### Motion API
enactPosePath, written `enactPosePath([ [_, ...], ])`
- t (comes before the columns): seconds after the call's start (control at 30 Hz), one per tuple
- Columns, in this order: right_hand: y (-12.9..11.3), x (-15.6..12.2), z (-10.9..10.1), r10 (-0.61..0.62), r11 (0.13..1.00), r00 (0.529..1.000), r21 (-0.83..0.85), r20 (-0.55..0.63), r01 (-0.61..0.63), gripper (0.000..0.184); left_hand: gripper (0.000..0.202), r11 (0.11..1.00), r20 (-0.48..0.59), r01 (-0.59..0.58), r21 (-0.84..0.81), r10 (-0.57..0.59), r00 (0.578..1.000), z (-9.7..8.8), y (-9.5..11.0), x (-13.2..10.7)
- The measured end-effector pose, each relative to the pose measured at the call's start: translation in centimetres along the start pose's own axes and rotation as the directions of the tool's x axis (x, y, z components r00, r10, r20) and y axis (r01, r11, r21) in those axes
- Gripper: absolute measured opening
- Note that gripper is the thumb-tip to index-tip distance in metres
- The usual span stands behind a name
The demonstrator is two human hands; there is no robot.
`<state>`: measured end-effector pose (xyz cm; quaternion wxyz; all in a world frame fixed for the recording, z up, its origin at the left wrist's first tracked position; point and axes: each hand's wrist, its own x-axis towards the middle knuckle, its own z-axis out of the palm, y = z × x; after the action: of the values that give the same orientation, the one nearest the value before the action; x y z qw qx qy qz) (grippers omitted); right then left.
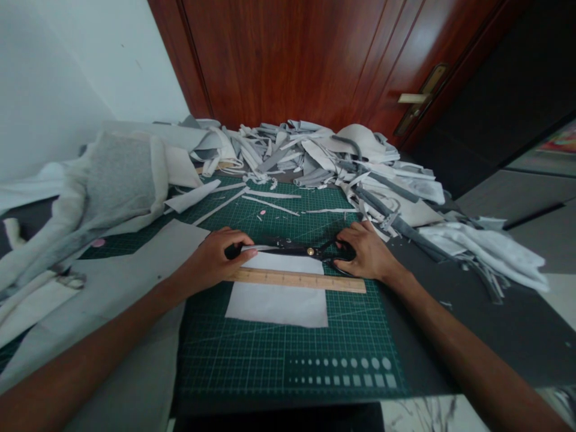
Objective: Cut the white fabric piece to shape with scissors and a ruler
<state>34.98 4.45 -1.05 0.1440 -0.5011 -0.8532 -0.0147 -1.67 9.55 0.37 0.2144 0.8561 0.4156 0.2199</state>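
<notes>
My right hand (366, 251) is closed round the handles of black scissors (297, 251), whose blades point left along the far edge of a white fabric piece (279, 305). At that piece's far left corner, my left hand (220, 255) pinches the fabric edge between thumb and fingers, close to the blade tips. Across the white piece lies a wooden ruler (301, 279), its left end near my left hand. All of this rests on a green cutting mat (234, 354) with a printed grid.
A heap of grey and white fabric scraps (288, 150) runs along the back. Thick grey-white fabric (117, 174) lies at the left, with a large pale sheet (130, 288) nearer me. Thin cut strips (270, 194) are scattered on the mat. A wooden door (288, 60) stands behind.
</notes>
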Motion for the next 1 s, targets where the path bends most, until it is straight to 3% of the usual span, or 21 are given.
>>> enactPosePath([
  [0.43, -0.1, -0.2, 0.1, -0.004, 0.999, 0.999, 0.032, -0.043, 0.005, 0.023, 0.024, 0.988, 0.022, 0.002, -0.152, 0.001, 1.0, 0.6, 2.5, -0.3],
  [1.0, -0.6, -0.2, 0.3, -0.015, 1.0, 0.994, 0.022, -0.104, 0.017, 0.025, 0.023, 0.973, -0.017, 0.007, -0.232, -0.011, 1.0, 0.8, 2.5, -0.4],
])
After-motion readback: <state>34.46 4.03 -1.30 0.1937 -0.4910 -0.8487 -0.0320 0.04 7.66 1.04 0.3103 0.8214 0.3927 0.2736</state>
